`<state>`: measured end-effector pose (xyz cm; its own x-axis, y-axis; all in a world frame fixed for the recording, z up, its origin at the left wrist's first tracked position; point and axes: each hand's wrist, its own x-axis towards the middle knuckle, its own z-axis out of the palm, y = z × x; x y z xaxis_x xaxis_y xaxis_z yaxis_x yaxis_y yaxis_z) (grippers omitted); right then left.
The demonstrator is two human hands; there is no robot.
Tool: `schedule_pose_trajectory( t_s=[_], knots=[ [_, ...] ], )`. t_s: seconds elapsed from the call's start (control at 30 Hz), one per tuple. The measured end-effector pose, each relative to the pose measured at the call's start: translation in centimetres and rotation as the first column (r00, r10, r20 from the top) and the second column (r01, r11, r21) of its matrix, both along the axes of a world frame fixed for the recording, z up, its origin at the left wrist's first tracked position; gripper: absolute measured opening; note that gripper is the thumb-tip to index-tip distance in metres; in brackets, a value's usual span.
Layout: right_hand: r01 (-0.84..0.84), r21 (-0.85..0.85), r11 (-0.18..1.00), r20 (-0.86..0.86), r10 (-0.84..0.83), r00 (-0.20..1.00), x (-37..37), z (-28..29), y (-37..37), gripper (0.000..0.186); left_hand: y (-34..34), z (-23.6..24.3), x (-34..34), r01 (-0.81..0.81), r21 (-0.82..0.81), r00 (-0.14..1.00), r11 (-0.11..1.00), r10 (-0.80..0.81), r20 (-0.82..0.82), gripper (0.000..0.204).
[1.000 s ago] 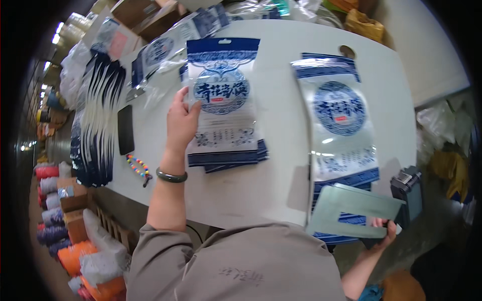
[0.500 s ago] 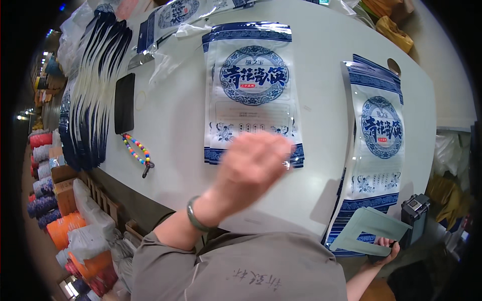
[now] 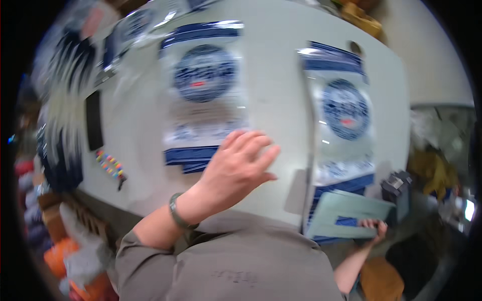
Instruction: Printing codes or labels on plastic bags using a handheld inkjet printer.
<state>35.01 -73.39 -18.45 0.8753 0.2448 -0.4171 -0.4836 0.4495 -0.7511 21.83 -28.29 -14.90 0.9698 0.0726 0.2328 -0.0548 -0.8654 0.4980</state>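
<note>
My left hand (image 3: 238,168) is slightly curled, fingers apart and holding nothing, just beside the lower right of a pile of printed blue-and-white plastic bags (image 3: 203,75) in the middle of the white table (image 3: 271,75). A second pile of these bags (image 3: 345,110) lies on the right. Over that pile's lower end is a pale green flat plate (image 3: 326,215) with a slot in it. My right hand (image 3: 376,227) is closed on the plate's right side, by a dark device (image 3: 396,183). The picture is smeared by motion.
At the left lie a black phone (image 3: 94,120), a coloured bead strap (image 3: 108,163) and a long row of dark-edged strips or bags (image 3: 63,150). More bags (image 3: 135,25) lie at the back. Orange bundles (image 3: 60,256) and cartons stand below the table's left side.
My left hand has left the middle pile's upper left edge and swept down and right across its lower part. My right hand stays on the plate. The view shifted.
</note>
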Motion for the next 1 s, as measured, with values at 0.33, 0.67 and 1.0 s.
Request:
schedule_pose_trajectory(
  t_s=[0.33, 0.67, 1.0],
  knots=[
    [-0.138, 0.119, 0.983, 0.062, 0.131, 0.989, -0.5, -1.1, 3.2, 0.044, -9.0, 1.8, 3.5, -0.013, -0.731, 0.939, 0.683, -0.243, -0.243, 0.046],
    [-0.137, 0.559, 0.818, 0.074, 0.115, 0.991, 1.1, -0.3, 4.5, 0.056, -6.2, -2.5, 7.2, -0.267, -0.839, 0.949, 0.474, 0.283, -0.141, 0.028],
    [-0.181, 0.467, 0.865, 0.079, 0.163, 0.983, 1.1, -0.4, 4.6, 0.056, -4.2, -1.8, 8.4, -0.35, -0.648, 0.936, 0.676, 0.28, -0.213, 0.03]
  ],
)
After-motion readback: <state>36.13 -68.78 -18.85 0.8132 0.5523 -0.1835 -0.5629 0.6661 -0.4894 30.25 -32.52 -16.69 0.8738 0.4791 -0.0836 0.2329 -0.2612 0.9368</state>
